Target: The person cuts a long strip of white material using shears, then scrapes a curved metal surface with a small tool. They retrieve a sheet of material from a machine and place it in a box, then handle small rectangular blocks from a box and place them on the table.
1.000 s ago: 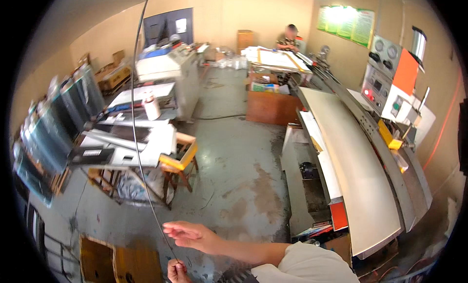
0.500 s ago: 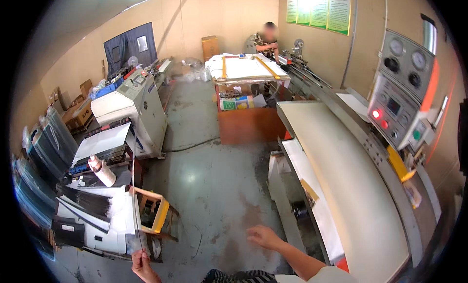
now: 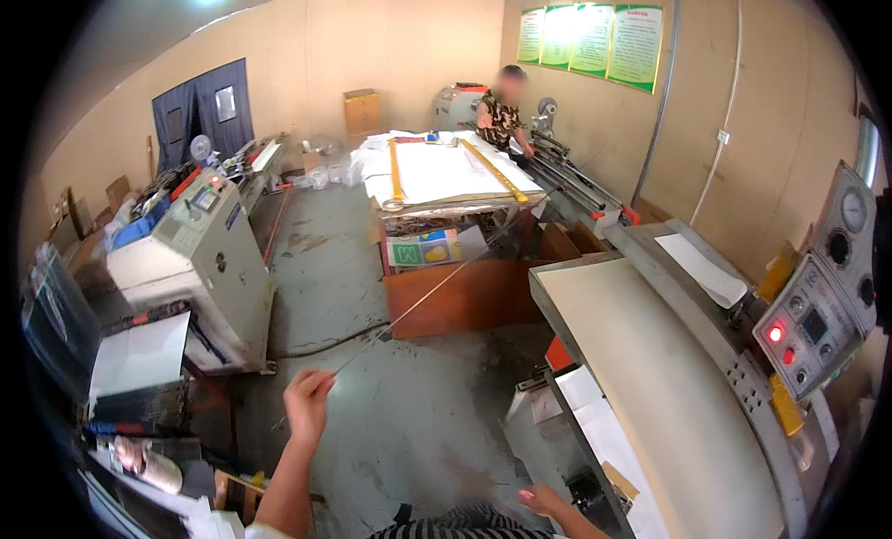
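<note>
A long machine (image 3: 650, 390) with a cream bed fills the right side, its control panel (image 3: 818, 325) showing a red lit lamp. On the left stands a grey cabinet machine (image 3: 200, 269) with stacks of paper (image 3: 139, 353) in front of it. Further back is a table (image 3: 446, 177) covered with white sheets and two yellow rulers, above a brown wooden box (image 3: 465, 293); a person (image 3: 502, 111) works behind it.

The rod (image 3: 437, 288) is very thin, straight and pale grey, hard to follow against the concrete floor (image 3: 372, 418). Its long axis runs diagonally: the near end is at the left hand (image 3: 308, 401), and it points up and to the right, away from the wearer, toward the table's corner. It hangs in the air above the floor.

The left hand is raised and pinches the rod's near end between its fingertips. The right hand (image 3: 544, 500) is low at the picture's lower edge and blurred; whether it is closed or loose I cannot tell.
</note>
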A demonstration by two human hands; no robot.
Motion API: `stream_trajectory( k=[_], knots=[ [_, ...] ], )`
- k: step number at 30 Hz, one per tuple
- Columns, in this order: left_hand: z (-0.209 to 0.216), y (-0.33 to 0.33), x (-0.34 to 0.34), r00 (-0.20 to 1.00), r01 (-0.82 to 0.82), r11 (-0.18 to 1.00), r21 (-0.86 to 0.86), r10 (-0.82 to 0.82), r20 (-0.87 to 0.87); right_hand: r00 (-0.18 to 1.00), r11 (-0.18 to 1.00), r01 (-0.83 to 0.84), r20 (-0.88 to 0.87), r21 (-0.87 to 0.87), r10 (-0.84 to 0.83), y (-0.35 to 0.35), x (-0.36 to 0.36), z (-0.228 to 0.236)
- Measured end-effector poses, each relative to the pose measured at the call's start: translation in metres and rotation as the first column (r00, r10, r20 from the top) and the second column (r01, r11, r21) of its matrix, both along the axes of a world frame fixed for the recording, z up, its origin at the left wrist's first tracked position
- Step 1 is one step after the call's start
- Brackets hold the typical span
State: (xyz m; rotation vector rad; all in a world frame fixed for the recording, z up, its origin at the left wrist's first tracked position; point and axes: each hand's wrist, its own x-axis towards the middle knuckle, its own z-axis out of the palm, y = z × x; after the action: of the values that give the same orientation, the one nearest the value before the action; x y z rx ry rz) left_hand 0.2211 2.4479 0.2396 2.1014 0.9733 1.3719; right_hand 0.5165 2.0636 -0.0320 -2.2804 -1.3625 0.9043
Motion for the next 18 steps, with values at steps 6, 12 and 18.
stream_trajectory(
  k=[6,12,18],
  knots=[
    [-0.018,0.211,0.239,0.983,0.171,0.983,0.063,-0.166,-0.076,0.916,0.841,0.307,-0.1,-0.444,-0.388,-0.026,0.048,-0.111],
    [-0.026,0.364,0.423,0.98,0.113,0.994,0.007,-0.11,-0.167,0.87,0.819,0.406,-0.102,-0.406,-0.482,0.11,0.137,-0.14],
    [-0.026,0.483,0.555,0.968,0.119,0.989,-0.091,-0.136,-0.21,0.809,0.817,0.529,-0.156,-0.228,-0.567,0.248,0.196,-0.141]
  ],
)
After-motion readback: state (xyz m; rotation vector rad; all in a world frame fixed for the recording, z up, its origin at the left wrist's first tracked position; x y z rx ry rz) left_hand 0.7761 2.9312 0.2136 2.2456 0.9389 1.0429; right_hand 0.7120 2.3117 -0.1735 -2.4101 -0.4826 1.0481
